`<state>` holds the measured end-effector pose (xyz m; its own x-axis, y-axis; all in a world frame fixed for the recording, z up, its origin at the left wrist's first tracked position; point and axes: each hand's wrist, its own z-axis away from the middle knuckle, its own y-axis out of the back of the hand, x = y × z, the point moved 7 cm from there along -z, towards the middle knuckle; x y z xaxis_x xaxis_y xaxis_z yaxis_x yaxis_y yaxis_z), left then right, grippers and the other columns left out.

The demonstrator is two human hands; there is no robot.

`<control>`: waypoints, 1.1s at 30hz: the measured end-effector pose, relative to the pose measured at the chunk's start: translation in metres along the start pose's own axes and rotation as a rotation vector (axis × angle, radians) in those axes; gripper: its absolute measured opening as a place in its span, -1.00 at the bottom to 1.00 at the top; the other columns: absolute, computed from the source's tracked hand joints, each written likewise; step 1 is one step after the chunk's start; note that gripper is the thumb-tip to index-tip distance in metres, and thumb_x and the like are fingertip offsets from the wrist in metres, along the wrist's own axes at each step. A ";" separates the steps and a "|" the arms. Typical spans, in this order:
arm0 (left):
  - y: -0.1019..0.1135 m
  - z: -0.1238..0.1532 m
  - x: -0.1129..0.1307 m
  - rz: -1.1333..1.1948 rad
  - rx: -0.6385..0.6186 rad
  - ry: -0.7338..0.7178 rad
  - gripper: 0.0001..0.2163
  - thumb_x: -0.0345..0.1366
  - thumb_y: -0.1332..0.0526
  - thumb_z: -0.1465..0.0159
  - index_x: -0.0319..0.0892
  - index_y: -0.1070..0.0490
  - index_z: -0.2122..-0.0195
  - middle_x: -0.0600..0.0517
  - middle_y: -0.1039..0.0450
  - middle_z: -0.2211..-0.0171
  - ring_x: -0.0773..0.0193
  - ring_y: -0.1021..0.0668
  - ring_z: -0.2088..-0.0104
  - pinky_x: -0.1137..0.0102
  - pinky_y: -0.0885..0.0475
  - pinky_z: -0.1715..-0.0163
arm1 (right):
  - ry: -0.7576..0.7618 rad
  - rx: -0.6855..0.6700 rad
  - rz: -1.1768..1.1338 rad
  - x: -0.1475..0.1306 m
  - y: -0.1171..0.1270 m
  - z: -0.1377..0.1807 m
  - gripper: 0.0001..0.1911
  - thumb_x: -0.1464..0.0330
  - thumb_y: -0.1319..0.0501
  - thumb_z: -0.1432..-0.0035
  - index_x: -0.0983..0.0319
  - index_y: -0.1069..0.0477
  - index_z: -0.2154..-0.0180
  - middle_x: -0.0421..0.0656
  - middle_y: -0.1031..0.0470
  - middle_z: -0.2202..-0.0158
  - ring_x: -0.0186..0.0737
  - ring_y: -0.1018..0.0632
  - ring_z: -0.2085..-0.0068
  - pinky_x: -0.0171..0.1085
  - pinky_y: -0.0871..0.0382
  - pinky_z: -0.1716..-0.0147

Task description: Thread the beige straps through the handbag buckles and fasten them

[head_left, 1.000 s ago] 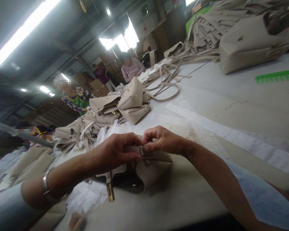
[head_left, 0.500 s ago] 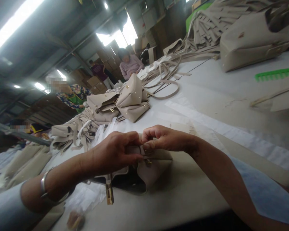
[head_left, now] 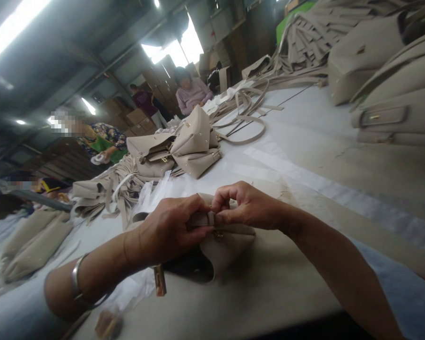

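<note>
A small beige handbag (head_left: 226, 245) lies on the white table (head_left: 304, 198) just in front of me, its dark opening facing me. My left hand (head_left: 168, 229) is closed round the bag's beige strap (head_left: 201, 219) at the top edge. My right hand (head_left: 246, 208) pinches the same strap from the other side, fingers curled tight; the two hands nearly touch. A gold metal fitting (head_left: 158, 281) hangs from the bag below my left wrist, which wears a silver bangle (head_left: 77, 278).
Finished beige bags (head_left: 184, 146) are piled mid-table, with loose straps (head_left: 248, 118) behind. More bags (head_left: 393, 89) sit at the far right, bag pieces (head_left: 35, 241) at the left. Other people (head_left: 191, 94) work along the table's far side. White paper (head_left: 340, 189) lies across the table.
My hands stayed on the strap with small finger shifts. The view swung, and another beige bag has come into view at the right, hiding the green strip.
</note>
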<state>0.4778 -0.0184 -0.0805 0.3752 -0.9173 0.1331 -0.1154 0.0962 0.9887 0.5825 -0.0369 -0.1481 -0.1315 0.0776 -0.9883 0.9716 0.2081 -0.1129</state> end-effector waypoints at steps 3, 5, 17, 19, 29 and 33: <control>-0.001 -0.003 0.004 -0.015 -0.018 0.001 -0.88 -0.30 -0.24 -0.12 -0.20 -0.37 0.33 0.15 -0.29 0.58 0.46 -0.28 0.60 0.54 -0.13 0.56 | 0.021 0.017 -0.003 0.000 0.000 0.000 -0.84 0.44 -0.33 0.19 0.32 -0.36 0.51 -0.29 -0.35 0.56 -0.44 -0.32 0.51 -0.43 -0.17 0.54; -0.003 -0.005 0.010 -0.028 -0.046 -0.014 -0.89 -0.30 -0.24 -0.12 -0.20 -0.34 0.37 0.16 -0.28 0.57 0.47 -0.26 0.60 0.54 -0.11 0.57 | 0.009 0.015 -0.033 0.003 0.000 0.000 -0.86 0.45 -0.30 0.20 0.31 -0.36 0.51 -0.29 -0.35 0.57 -0.44 -0.32 0.51 -0.43 -0.16 0.54; -0.005 -0.011 0.003 0.069 -0.047 0.116 -0.86 -0.26 -0.25 -0.09 -0.22 -0.34 0.42 0.20 -0.19 0.65 0.51 -0.19 0.64 0.57 -0.09 0.63 | -0.112 0.093 0.025 0.007 0.018 0.002 -0.94 0.44 -0.19 0.32 0.30 -0.35 0.62 -0.27 -0.29 0.65 -0.40 -0.23 0.53 -0.38 -0.03 0.56; -0.006 -0.010 -0.003 0.117 -0.043 0.156 -0.83 -0.24 -0.26 -0.09 -0.23 -0.35 0.41 0.19 -0.21 0.65 0.50 -0.21 0.64 0.57 -0.11 0.64 | -0.151 0.117 0.098 0.010 0.025 0.003 -0.93 0.43 -0.19 0.33 0.30 -0.36 0.63 -0.27 -0.25 0.67 -0.40 -0.20 0.54 -0.36 0.03 0.57; -0.018 0.000 -0.037 0.729 -0.236 0.415 -0.70 -0.23 -0.34 -0.07 -0.27 -0.36 0.23 0.05 -0.45 0.42 0.39 -0.43 0.45 0.53 -0.33 0.49 | -0.180 -0.047 -0.030 0.021 0.023 0.002 -0.74 0.30 -0.25 0.15 0.30 -0.41 0.36 -0.21 -0.41 0.52 -0.38 -0.34 0.52 -0.40 -0.15 0.54; -0.019 0.000 -0.038 0.710 -0.226 0.422 -0.73 -0.27 -0.33 -0.06 -0.27 -0.33 0.28 0.09 -0.40 0.48 0.42 -0.39 0.50 0.55 -0.28 0.54 | -0.170 -0.063 -0.057 0.025 0.006 0.001 -0.64 0.15 -0.34 0.11 0.30 -0.33 0.44 -0.25 -0.35 0.58 -0.46 -0.26 0.58 -0.44 -0.08 0.60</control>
<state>0.4656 0.0150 -0.1046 0.5998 -0.3939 0.6965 -0.2837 0.7093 0.6453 0.5857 -0.0349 -0.1738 -0.1461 -0.1004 -0.9842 0.9484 0.2688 -0.1682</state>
